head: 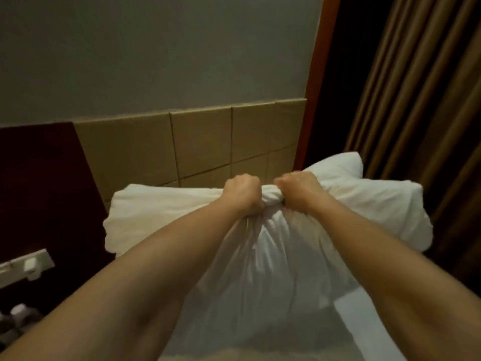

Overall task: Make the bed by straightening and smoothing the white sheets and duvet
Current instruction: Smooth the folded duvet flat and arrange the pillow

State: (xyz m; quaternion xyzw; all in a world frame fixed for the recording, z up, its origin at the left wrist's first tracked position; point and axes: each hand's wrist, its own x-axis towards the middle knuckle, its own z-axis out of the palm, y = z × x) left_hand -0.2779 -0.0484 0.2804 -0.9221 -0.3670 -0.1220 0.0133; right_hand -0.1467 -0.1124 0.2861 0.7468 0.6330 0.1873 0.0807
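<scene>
I am gripping a gathered bunch of white cloth with both fists: my left hand [243, 194] and my right hand [296, 190] are sitting side by side, nearly touching, with the fingers of each curled tight round the same twisted knot of fabric between them. Below my knuckles the white bundle [263, 261] is hanging down full and puffed toward me; I am taking it for a bunched part of the duvet or a pillow in its case, and I cannot tell which. Beyond my fingers two white pillows [377, 201] are lying against the tiled headboard [203, 142], one off to the left of my left fist, one past my right. Under my right forearm a flat strip of white sheet [369, 319] is showing.

To do this well, I am judging that I should be spreading my fists apart along the edge rather than holding them bunched together, so the cloth is opening out evenly. I should be keeping both grips firm while shaking, letting the filling settle downward, and then lowering it flat before smoothing outward from between my hands.
</scene>
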